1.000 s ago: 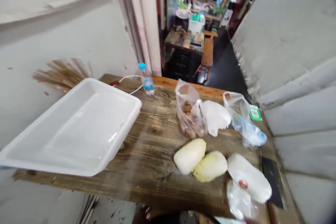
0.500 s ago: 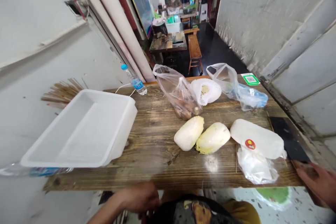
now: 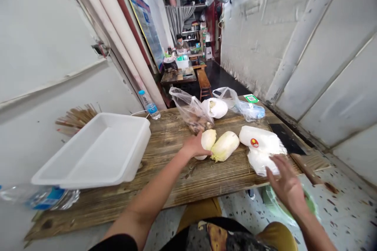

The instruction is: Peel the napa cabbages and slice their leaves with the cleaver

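Note:
Two pale napa cabbages lie side by side on the wooden table. My left hand (image 3: pixel 193 146) is on the left cabbage (image 3: pixel 209 139), its thumb across the near side and the other fingers partly hidden. Against it rests the right cabbage (image 3: pixel 226 146), touched by nothing of mine. My right hand (image 3: pixel 284 178), fingers spread and holding nothing, hovers near the table's front edge. Closest to it is a white plastic-wrapped bundle (image 3: pixel 262 160), beside a longer white package (image 3: pixel 260 136) with a red round sticker.
A large white plastic bin (image 3: pixel 126 164) stands on the left, near water bottles (image 3: pixel 152 109). Behind the cabbages are a bag of brown produce (image 3: pixel 196 119), a white foam-netted item (image 3: pixel 219 108) and a bag with blue contents (image 3: pixel 250 110). A dark board (image 3: pixel 287 139) lies at right.
My left hand has come up from below the table edge onto the left cabbage. My right hand has moved left from the table's right end toward the plastic-wrapped bundle. The view has tilted up.

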The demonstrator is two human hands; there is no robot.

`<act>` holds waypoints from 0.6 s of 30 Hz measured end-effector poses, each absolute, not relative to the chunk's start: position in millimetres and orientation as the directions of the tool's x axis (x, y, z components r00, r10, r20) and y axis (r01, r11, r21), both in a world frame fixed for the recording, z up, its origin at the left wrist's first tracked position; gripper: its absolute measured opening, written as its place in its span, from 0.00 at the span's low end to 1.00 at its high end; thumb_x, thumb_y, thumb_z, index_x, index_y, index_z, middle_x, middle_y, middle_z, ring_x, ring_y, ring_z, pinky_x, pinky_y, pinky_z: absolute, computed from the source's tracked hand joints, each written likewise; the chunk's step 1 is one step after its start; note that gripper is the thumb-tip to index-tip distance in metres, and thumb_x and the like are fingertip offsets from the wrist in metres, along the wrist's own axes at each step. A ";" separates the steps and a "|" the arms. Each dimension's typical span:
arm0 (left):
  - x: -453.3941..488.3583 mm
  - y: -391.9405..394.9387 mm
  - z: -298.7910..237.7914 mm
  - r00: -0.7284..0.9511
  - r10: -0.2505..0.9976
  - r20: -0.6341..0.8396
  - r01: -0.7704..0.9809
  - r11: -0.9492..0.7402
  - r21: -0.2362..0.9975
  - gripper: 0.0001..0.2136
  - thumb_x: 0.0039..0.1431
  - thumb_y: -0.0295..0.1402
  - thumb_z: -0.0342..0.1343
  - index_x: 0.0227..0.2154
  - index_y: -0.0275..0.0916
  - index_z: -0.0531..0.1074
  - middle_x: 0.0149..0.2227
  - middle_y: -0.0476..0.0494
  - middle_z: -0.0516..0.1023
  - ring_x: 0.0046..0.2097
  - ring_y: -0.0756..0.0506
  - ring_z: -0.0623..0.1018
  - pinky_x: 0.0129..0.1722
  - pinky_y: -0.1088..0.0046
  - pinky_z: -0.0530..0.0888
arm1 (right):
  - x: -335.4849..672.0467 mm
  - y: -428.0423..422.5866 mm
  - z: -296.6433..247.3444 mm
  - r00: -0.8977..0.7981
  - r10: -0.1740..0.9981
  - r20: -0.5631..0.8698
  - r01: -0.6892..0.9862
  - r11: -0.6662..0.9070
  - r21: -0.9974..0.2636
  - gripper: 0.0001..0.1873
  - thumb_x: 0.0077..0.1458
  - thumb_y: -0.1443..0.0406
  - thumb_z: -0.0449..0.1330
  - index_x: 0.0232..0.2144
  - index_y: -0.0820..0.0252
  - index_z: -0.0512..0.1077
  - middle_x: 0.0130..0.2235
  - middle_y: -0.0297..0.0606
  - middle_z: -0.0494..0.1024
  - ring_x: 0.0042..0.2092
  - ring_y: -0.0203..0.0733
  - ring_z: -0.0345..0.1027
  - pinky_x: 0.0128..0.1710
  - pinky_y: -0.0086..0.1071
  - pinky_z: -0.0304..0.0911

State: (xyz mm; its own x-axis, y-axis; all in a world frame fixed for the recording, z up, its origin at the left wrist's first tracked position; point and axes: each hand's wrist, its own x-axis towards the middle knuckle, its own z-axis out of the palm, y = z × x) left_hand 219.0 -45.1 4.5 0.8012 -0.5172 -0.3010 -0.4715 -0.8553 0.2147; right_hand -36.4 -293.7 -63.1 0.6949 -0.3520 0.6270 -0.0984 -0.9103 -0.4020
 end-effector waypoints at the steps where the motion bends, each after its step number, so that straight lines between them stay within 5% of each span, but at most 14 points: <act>1: 224.6 -49.2 0.9 0.783 -0.528 -0.328 -0.479 -0.849 0.222 0.65 0.32 0.61 0.66 0.70 0.37 0.41 0.61 0.24 0.65 0.59 0.25 0.69 0.53 0.55 0.68 | -35.3 -276.9 -66.7 0.704 -0.334 0.626 -0.060 -0.907 -0.416 0.19 0.61 0.59 0.55 0.52 0.61 0.69 0.53 0.51 0.73 0.53 0.50 0.70 0.53 0.46 0.69; 5: 243.0 -50.2 -11.6 0.729 -0.577 -0.368 -0.477 -0.814 0.331 0.65 0.33 0.52 0.69 0.70 0.38 0.36 0.64 0.28 0.62 0.61 0.29 0.68 0.56 0.59 0.66 | -25.1 -229.8 -85.1 0.756 -0.299 0.583 0.030 -0.873 -0.487 0.18 0.62 0.62 0.54 0.53 0.59 0.68 0.52 0.49 0.74 0.53 0.50 0.71 0.52 0.48 0.71; 8: 252.5 -36.3 -18.8 0.738 -0.581 -0.343 -0.385 -0.779 0.495 0.59 0.35 0.45 0.70 0.69 0.38 0.43 0.66 0.30 0.59 0.63 0.31 0.65 0.59 0.59 0.64 | -11.6 -210.6 -89.9 0.803 -0.272 0.530 0.077 -0.834 -0.546 0.17 0.61 0.63 0.54 0.52 0.58 0.69 0.50 0.47 0.76 0.51 0.49 0.73 0.50 0.47 0.73; 12: 244.4 1.0 -26.2 0.618 -0.676 -0.400 0.060 -0.467 0.882 0.53 0.36 0.46 0.70 0.67 0.37 0.52 0.66 0.31 0.60 0.61 0.34 0.68 0.55 0.62 0.70 | 10.5 -195.8 -81.2 0.856 -0.203 0.475 0.127 -0.808 -0.575 0.18 0.61 0.64 0.53 0.52 0.59 0.70 0.51 0.48 0.77 0.52 0.49 0.73 0.50 0.48 0.72; 15: 221.2 30.8 -35.3 0.516 -0.780 -0.353 0.375 -0.165 0.912 0.49 0.35 0.46 0.71 0.61 0.33 0.61 0.58 0.29 0.71 0.53 0.34 0.75 0.47 0.64 0.74 | 28.7 -186.5 -69.9 0.861 -0.167 0.480 0.173 -0.791 -0.587 0.18 0.61 0.63 0.53 0.52 0.60 0.69 0.51 0.49 0.77 0.53 0.49 0.72 0.52 0.48 0.71; 18: 196.3 47.8 -45.7 0.559 -0.791 -0.247 0.478 0.065 0.876 0.45 0.33 0.49 0.70 0.56 0.30 0.66 0.50 0.28 0.76 0.51 0.32 0.76 0.48 0.62 0.73 | 43.4 -175.8 -54.5 0.850 -0.167 0.500 0.231 -0.734 -0.639 0.20 0.62 0.63 0.54 0.56 0.59 0.66 0.52 0.48 0.76 0.52 0.47 0.73 0.51 0.45 0.72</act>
State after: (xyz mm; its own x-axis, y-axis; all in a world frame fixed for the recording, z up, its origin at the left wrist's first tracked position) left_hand 196.3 47.8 -45.7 0.5595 -0.7913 -0.2465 0.4783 0.0654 0.8758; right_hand 43.4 -175.8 -54.5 0.8501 -0.1670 0.4995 0.2311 -0.7340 -0.6386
